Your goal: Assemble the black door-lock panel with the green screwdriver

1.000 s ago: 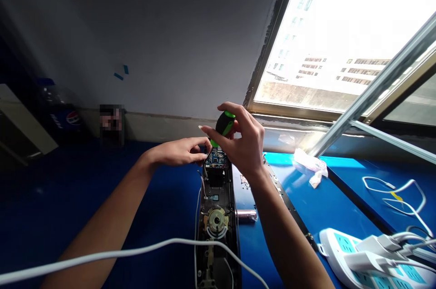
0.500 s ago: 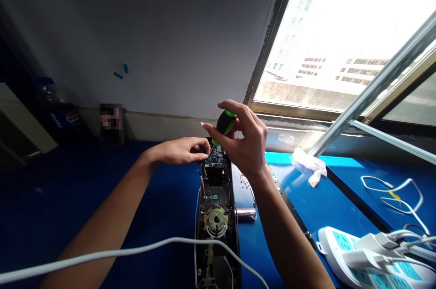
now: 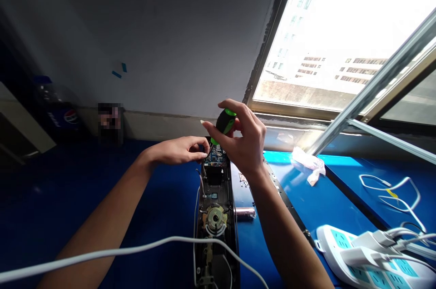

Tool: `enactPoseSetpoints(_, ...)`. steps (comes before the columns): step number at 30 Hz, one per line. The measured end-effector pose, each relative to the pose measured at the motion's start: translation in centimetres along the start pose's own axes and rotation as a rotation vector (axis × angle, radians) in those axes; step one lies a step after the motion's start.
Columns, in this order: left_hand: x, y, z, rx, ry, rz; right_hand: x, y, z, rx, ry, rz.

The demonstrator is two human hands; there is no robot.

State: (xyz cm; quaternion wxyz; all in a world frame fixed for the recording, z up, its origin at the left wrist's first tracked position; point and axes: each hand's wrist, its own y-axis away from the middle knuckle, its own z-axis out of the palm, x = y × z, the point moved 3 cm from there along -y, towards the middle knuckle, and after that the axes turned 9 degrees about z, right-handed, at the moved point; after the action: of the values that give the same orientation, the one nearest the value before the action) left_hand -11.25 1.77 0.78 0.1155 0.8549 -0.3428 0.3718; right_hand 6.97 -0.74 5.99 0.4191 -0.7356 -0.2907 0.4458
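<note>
My right hand [image 3: 243, 141] grips a screwdriver [image 3: 223, 124] by its black and green handle. The tool leans down and left, its shaft reaching the far end of an opened long black device [image 3: 211, 189]. There, a circuit board [image 3: 215, 157] with chips and thin wires shows. My left hand [image 3: 185, 149] comes in from the left, thumb and forefinger pinched by the shaft at the board's left edge; what they hold is hidden. Nearer me, the device carries a round metal part [image 3: 215, 219] and a small module [image 3: 213, 196].
A white cable [image 3: 136, 249] crosses in front, over the device. On the blue table stand a white power strip [image 3: 354, 252] with plugs and a cola bottle [image 3: 63, 112]. A foil-like roll [image 3: 245, 213], crumpled plastic [image 3: 308, 164] and a coiled cable [image 3: 391, 189] lie right.
The view has shifted slightly. Both hands keep nearly the same pose, with the screwdriver still at the board's left edge.
</note>
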Motion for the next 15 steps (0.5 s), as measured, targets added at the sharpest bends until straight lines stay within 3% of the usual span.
enactPoseSetpoints(9,-0.2,0.0,0.1,0.015,0.030,-0.033,-0.8,0.3,0.0,0.016,0.115,-0.134)
enactPoseSetpoints(15,-0.1,0.0,0.1,0.018,0.081,-0.032,-1.6,-0.3,-1.1,-0.307,-0.065,-0.046)
